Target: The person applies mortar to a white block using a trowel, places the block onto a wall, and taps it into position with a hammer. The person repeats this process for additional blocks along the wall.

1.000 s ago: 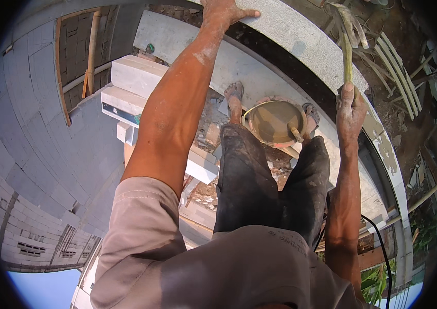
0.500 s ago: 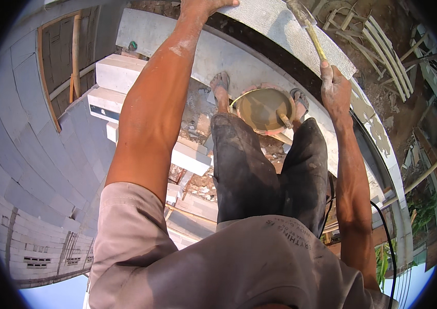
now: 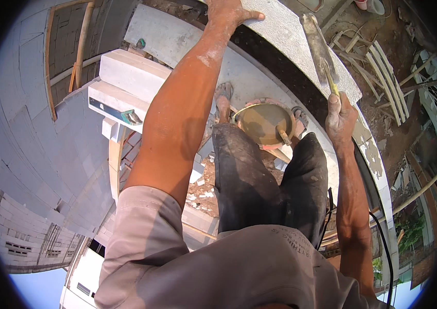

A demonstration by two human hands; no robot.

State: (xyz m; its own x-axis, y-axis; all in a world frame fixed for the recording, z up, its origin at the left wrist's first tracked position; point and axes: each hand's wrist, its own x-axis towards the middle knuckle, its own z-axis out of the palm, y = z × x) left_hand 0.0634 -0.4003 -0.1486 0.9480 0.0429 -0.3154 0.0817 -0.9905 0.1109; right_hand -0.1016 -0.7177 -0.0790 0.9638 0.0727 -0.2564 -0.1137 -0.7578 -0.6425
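My right hand (image 3: pixel 341 119) is closed round the yellow handle of a trowel (image 3: pixel 319 51), its long grey blade pointing away over a pale, rough-topped block wall (image 3: pixel 285 36). At the top edge of the view, my left hand (image 3: pixel 227 13) rests by the near edge of that wall with its thumb stretched out; its other fingers are partly cut off. Between my feet stands a round bucket (image 3: pixel 239 119) holding smooth grey mix. A stub of wooden handle (image 3: pixel 283 135) sticks out of the mix.
White blocks (image 3: pixel 131 72) are stacked at the left, with a hand saw (image 3: pixel 110 110) lying along them. Underfoot is a pale plank (image 3: pixel 164 33). Beyond the wall, wooden slats (image 3: pixel 389 82) lie on the dirt. A black cable (image 3: pixel 387 247) hangs by my right arm.
The view has shifted, showing more of the stacked blocks and the saw. The trowel has turned, so more of its blade shows. My left hand stays by the wall.
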